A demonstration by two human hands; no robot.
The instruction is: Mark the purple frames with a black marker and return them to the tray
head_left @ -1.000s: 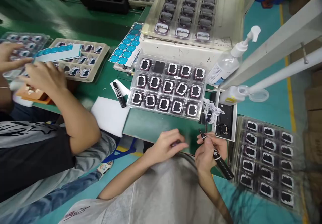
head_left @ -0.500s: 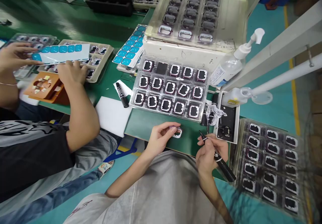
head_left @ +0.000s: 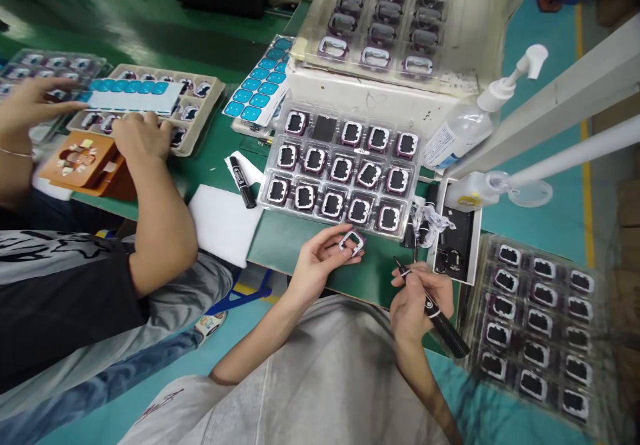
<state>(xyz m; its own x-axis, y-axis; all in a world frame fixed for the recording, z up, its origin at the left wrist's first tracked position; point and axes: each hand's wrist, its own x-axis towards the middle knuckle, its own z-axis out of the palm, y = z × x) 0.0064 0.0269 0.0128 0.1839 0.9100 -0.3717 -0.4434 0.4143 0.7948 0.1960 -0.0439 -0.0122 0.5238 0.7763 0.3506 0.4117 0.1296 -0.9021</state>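
Note:
Pinched between the fingers of my left hand (head_left: 316,262) is a small white-rimmed frame (head_left: 352,243), tilted, just below the front edge of a clear tray (head_left: 320,218). That tray bears rows of similar frames with dark centres; one pocket in its back row shows only a dark square. My right hand (head_left: 419,302) is closed around a black marker (head_left: 447,332), its thin tip pointing up and left over the green table (head_left: 280,248). The two hands are apart, and the marker does not touch the frame.
At the left, a person's hands (head_left: 143,142) hold a sheet of blue stickers (head_left: 135,98) over a beige tray (head_left: 213,102). Another marker (head_left: 242,182) lies on white paper. Right are a pump bottle (head_left: 463,132), a parts box (head_left: 473,248) and another clear tray (head_left: 560,265).
My left hand has moved slightly up toward the tray, and the frame in it has turned to a steeper tilt. My right hand has barely moved. The view has shifted a little.

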